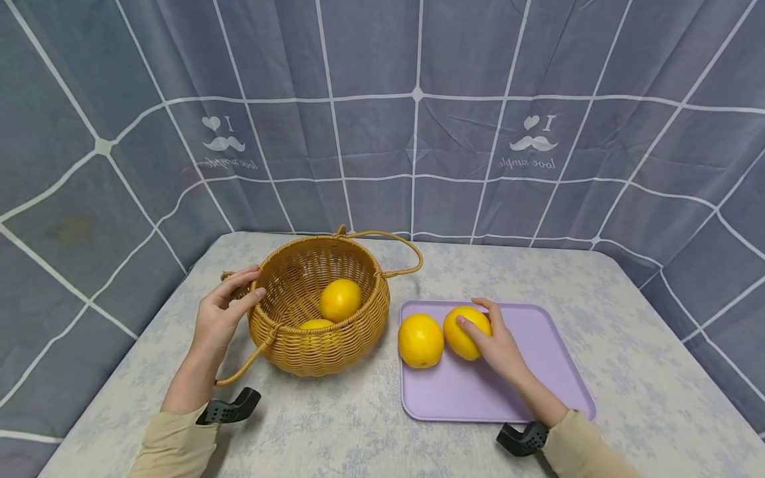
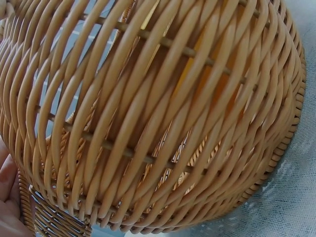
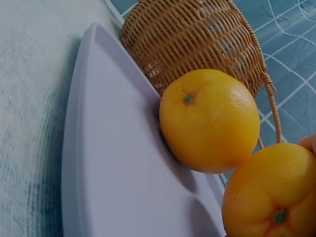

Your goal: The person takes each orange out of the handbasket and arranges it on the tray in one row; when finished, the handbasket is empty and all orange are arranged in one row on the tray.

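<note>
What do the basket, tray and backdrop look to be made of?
Basket: wicker, natural or a plastic imitation; interwoven strands with a slight sheen.
Tray: probably plastic, smooth and low-gloss, given its even lilac colour and rounded rim.
Backdrop: seemingly thin fabric, matt, judging by its creases and folds.

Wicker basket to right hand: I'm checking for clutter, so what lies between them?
In the head view: bare table, then a loose orange at the tray's left edge, then the held orange in the right hand.

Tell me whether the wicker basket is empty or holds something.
It holds fruit: in the head view, one orange lies inside the basket and a second orange shows, partly hidden.
</note>
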A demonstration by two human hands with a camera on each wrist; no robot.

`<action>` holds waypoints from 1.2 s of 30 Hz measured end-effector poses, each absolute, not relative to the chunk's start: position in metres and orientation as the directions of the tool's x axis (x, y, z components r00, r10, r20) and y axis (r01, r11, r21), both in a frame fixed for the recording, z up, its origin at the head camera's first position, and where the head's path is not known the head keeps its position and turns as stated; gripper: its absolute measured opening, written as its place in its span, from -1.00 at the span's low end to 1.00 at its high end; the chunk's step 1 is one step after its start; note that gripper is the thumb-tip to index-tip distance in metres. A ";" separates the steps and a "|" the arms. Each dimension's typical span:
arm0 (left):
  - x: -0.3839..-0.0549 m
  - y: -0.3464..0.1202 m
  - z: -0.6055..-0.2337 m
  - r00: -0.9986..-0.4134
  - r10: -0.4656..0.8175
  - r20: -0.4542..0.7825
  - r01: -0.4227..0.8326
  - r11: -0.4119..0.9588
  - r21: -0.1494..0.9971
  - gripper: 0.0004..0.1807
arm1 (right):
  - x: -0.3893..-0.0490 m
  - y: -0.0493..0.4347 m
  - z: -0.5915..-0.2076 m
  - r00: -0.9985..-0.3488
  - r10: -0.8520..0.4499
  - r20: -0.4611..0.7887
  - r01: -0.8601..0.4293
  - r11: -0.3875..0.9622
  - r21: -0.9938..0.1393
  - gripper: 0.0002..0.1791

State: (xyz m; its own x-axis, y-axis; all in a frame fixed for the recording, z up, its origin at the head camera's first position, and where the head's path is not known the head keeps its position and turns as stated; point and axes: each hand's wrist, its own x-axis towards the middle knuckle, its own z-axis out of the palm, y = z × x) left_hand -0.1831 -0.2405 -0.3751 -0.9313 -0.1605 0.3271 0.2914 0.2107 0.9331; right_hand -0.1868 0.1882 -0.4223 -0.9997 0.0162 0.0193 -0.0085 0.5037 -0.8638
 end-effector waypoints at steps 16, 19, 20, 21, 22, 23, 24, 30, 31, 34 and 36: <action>-0.184 -0.240 -0.375 -0.930 -0.155 0.334 0.302 0.197 0.933 -0.55 | -0.184 0.188 -0.424 -0.997 -0.013 0.077 -0.070 0.583 -0.809 -0.39; -0.184 -0.240 -0.375 -0.928 -0.159 0.337 0.304 0.198 0.932 -0.55 | -0.183 0.188 -0.423 -0.997 -0.024 0.077 -0.076 0.598 -0.798 -0.37; -0.184 -0.240 -0.375 -0.928 -0.159 0.338 0.305 0.199 0.931 -0.55 | -0.183 0.188 -0.422 -0.997 -0.024 0.074 -0.074 0.604 -0.794 -0.35; -0.184 -0.240 -0.375 -0.927 -0.159 0.340 0.307 0.200 0.931 -0.56 | -0.183 0.188 -0.422 -0.997 -0.028 0.070 -0.072 0.610 -0.789 -0.34; -0.184 -0.240 -0.375 -0.926 -0.158 0.342 0.309 0.201 0.930 -0.56 | -0.182 0.188 -0.421 -0.997 -0.031 0.065 -0.070 0.623 -0.779 -0.33; -0.184 -0.240 -0.375 -0.926 -0.157 0.344 0.311 0.202 0.929 -0.56 | -0.182 0.188 -0.420 -0.998 -0.035 0.059 -0.068 0.637 -0.768 -0.31; -0.184 -0.240 -0.375 -0.925 -0.156 0.346 0.314 0.201 0.928 -0.56 | -0.182 0.188 -0.419 -0.998 -0.039 0.052 -0.064 0.650 -0.757 -0.30; -0.183 -0.240 -0.375 -0.922 -0.156 0.353 0.323 0.190 0.927 -0.57 | -0.181 0.189 -0.414 -0.997 -0.071 0.008 -0.055 0.693 -0.719 -0.29; -0.183 -0.240 -0.375 -0.923 -0.156 0.352 0.322 0.187 0.928 -0.57 | -0.180 0.189 -0.413 -0.997 -0.079 0.004 -0.058 0.693 -0.718 -0.30; -0.183 -0.241 -0.375 -0.924 -0.154 0.349 0.322 0.175 0.930 -0.58 | -0.180 0.190 -0.411 -0.995 -0.102 -0.002 -0.069 0.682 -0.728 -0.33; -0.183 -0.241 -0.375 -0.925 -0.154 0.348 0.322 0.175 0.931 -0.58 | -0.180 0.191 -0.410 -0.993 -0.114 -0.004 -0.074 0.675 -0.734 -0.34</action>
